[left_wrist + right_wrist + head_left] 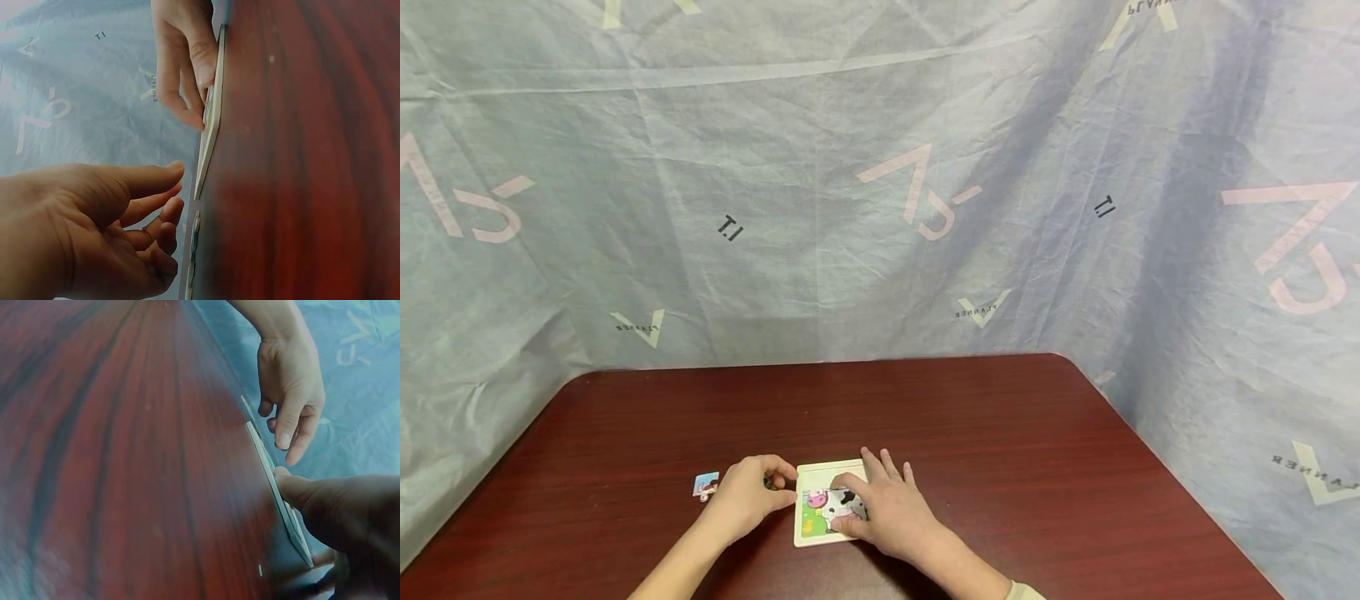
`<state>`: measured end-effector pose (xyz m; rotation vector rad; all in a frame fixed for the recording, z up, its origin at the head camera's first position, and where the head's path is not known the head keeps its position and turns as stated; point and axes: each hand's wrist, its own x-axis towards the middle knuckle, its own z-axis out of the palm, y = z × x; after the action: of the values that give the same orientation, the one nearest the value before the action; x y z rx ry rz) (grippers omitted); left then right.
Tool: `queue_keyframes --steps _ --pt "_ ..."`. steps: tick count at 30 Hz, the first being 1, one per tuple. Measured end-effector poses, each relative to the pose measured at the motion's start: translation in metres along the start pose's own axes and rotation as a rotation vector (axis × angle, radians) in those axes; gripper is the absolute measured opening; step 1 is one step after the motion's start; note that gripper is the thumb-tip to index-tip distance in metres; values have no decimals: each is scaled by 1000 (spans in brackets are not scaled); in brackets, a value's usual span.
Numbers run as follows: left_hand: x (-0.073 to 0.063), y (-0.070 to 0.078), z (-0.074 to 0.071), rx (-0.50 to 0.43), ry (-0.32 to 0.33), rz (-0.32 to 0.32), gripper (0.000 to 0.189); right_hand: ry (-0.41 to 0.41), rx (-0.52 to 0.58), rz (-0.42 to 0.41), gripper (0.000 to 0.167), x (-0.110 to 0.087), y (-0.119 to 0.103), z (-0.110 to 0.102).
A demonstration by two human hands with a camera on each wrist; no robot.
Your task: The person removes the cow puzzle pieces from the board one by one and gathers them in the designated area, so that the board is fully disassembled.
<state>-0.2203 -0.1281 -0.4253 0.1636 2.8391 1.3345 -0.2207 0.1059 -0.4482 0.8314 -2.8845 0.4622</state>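
Note:
A shallow cream puzzle tray [797, 505] lies on the table, with cow-picture puzzle pieces [817, 515] filling its nearer part. My right hand [891, 508] rests over the tray's right side, thumb and index fingertips touching the cow picture while the other fingers stretch past the far edge. Beside the left edge is my left hand [747, 496], its fingers loosely bent and the thumb apart from them. In the left wrist view nothing shows between the left hand's fingers [165, 215]. Low on the table under that hand, loose puzzle pieces [193, 250] appear edge-on.
Left of the left hand lies a loose puzzle piece [706, 485] with blue on it. The dark red wooden table [1037, 450] has rounded far corners. A grey printed cloth [820, 208] hangs behind it and along both sides.

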Motion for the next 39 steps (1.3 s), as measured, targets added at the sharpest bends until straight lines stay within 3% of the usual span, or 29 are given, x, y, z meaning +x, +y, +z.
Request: queue_keyframes --steps 13,26,39 --pt "1 6 12 -13 -40 21 22 -9 -19 13 40 0 -2 -1" --pt "4 9 16 124 -39 44 19 -20 -24 25 41 1 -2 -2" --pt "1 12 16 140 -37 73 23 -15 1 24 40 0 -1 0"
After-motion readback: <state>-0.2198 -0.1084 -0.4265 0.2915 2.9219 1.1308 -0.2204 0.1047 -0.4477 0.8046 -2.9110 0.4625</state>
